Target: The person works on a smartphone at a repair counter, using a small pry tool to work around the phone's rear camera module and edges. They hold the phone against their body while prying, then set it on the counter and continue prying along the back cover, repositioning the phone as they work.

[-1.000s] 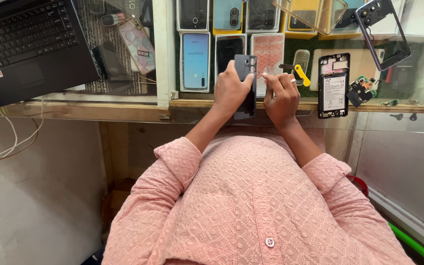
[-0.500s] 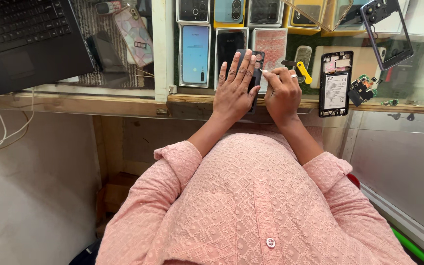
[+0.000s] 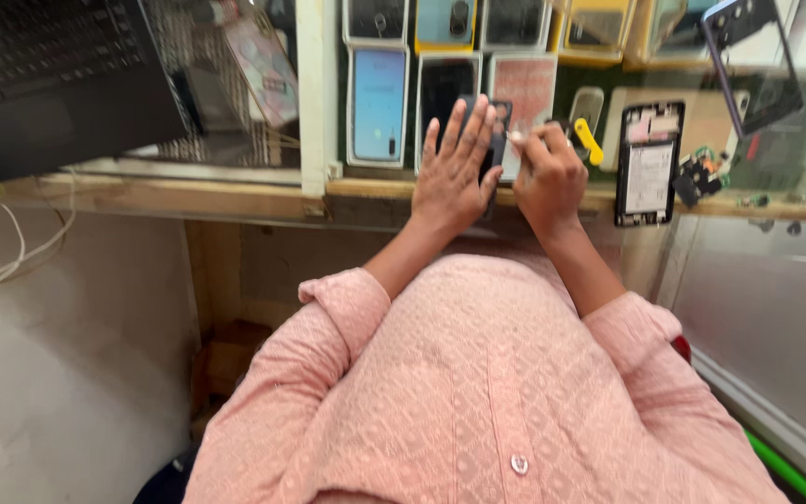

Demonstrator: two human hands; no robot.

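— Two hands at the counter edge; what are they doing?
— The left hand (image 3: 456,168) lies flat, fingers spread wide, pressing down on a dark phone (image 3: 496,140) that rests on the glass counter (image 3: 235,159). It grips nothing; the palm just covers most of the phone.
— And the other one?
— The right hand (image 3: 548,175) is curled into a loose fist just beside the phone's right edge, pinching something small and pale (image 3: 515,136) between thumb and forefinger. I cannot tell what that thing is.
— Where does the phone sit among the rest?
— Near the front wooden edge, above the phones on show under the glass. A yellow tool (image 3: 590,142) lies just right of the right hand, and an opened phone (image 3: 648,164) with its insides showing lies further right. A black laptop (image 3: 48,75) sits well apart at the far left.
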